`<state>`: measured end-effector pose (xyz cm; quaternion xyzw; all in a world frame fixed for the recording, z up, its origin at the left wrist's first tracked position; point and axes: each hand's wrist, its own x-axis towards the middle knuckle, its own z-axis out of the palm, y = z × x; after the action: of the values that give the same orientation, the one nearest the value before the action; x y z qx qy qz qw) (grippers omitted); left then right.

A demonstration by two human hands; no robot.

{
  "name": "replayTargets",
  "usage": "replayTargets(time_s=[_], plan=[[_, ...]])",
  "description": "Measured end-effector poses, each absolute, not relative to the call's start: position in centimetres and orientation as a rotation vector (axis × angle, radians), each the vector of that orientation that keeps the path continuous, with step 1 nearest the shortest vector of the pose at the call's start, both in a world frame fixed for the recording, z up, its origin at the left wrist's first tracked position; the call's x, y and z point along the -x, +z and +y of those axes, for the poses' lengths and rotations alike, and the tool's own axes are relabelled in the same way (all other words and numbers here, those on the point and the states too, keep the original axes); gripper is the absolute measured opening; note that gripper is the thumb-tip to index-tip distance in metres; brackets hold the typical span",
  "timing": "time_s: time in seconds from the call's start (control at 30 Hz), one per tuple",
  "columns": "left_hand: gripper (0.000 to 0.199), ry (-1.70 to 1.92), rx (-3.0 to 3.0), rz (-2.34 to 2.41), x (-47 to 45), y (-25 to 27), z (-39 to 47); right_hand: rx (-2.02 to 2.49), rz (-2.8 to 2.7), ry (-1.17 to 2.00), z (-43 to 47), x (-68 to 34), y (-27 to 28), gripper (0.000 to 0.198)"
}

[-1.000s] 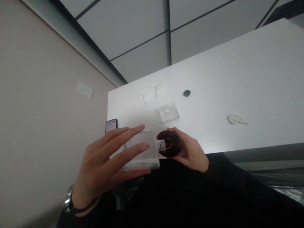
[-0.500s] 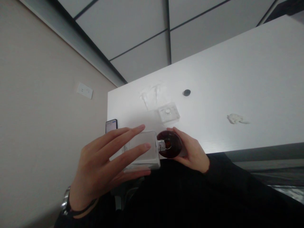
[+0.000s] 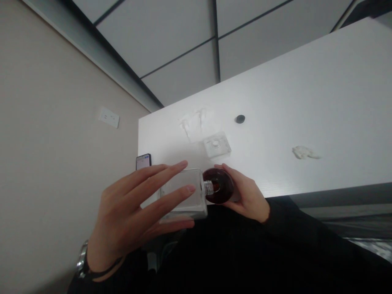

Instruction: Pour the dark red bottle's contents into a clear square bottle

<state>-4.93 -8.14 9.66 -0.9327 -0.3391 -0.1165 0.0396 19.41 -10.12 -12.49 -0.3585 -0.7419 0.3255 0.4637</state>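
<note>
Clear glass bottle [image 3: 198, 200] lies tipped sideways above the near edge of the white table [image 3: 306, 102], its threaded neck at the mouth of a dark red-brown round vessel [image 3: 226, 187]. The left hand [image 3: 122, 218] clasps the bottle, fingers spread over its top and thumb beneath; the right hand [image 3: 251, 198] curls around the vessel. Beyond them sit a clear square container [image 3: 218, 147], a black cap [image 3: 240, 119] and a phone [image 3: 143, 161], with crumpled white tissue [image 3: 304, 152] farther right.
</note>
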Motion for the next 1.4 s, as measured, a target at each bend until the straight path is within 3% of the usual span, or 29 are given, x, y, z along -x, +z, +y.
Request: replayTargets(time_s=[1.4], plan=[[0.034,-0.281,2.860,-0.927,4.10,10.44,-7.17,0.866,-1.806,0.826,-10.04,-19.51,-12.10,0.096]])
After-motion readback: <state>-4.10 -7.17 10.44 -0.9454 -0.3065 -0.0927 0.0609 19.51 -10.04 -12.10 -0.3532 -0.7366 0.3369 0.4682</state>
